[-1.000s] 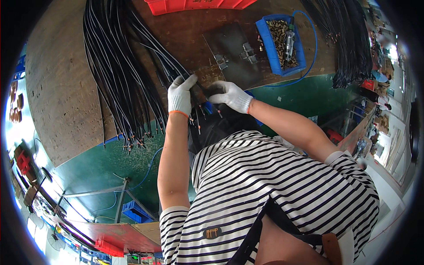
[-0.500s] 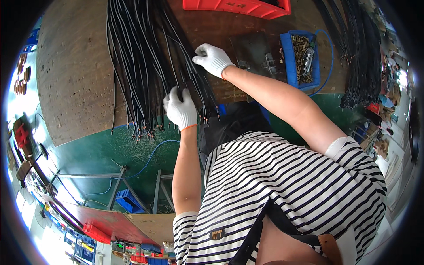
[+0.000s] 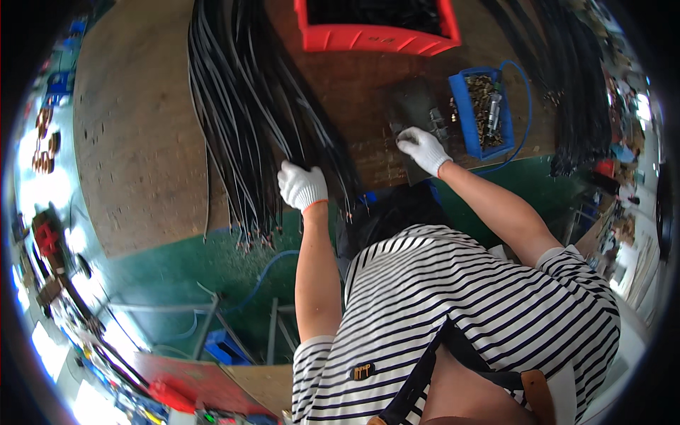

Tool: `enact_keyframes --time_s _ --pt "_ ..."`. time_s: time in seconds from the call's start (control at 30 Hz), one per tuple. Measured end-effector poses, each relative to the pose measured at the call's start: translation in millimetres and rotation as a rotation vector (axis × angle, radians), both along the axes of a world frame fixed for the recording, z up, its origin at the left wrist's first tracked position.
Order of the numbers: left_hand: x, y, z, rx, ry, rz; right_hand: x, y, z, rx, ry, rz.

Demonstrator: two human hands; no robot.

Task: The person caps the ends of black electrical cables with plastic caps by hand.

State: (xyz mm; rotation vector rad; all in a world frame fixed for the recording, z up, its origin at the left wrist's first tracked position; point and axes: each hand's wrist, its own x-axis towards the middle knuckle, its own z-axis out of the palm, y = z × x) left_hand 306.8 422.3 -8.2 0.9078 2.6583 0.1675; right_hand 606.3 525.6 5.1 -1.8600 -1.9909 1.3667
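Observation:
A thick bundle of long black cables (image 3: 237, 120) with copper-coloured ends hangs over the table's near edge. My left hand (image 3: 302, 185), in a white knit glove, is closed at the right part of this bundle, and a cable end shows just below it. My right hand (image 3: 423, 151), gloved the same way, is over the near part of a dark metal plate (image 3: 411, 99), beside small metal pieces. Its fingers are curled together; what lies between them, if anything, is too small to make out. A small metal fixture (image 3: 438, 122) sits on the plate just beyond that hand.
A blue bin (image 3: 462, 117) holds brass-coloured fittings (image 3: 482, 95) and a silver tool (image 3: 494, 112) beside a blue hose (image 3: 531, 106). A red crate (image 3: 382, 39) of dark parts stands at the far side. More black cables (image 3: 574, 106) hang at the right.
My right hand has moved right, from the cables to the metal plate. My left hand stays at the bundle, its fingers now more tightly closed. The whole view has shifted slightly.

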Motion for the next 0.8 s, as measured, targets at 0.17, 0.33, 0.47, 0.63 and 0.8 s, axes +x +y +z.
enact_keyframes --time_s 0.17,0.33,0.47,0.63,0.8 --pt "11 14 14 -0.06 -0.086 0.114 15 9 2 0.06 0.142 -0.138" --pt "8 8 -8 -0.058 -0.044 0.047 6 68 50 0.202 0.181 -0.117" --pt "7 10 -11 -0.048 -0.027 0.033 7 132 76 0.452 0.097 -0.096" --pt "9 7 -20 -0.006 0.007 0.082 5 224 73 0.696 -0.048 0.03" --pt "3 4 -20 0.042 -0.024 0.046 -40 290 78 0.668 -0.153 0.163"
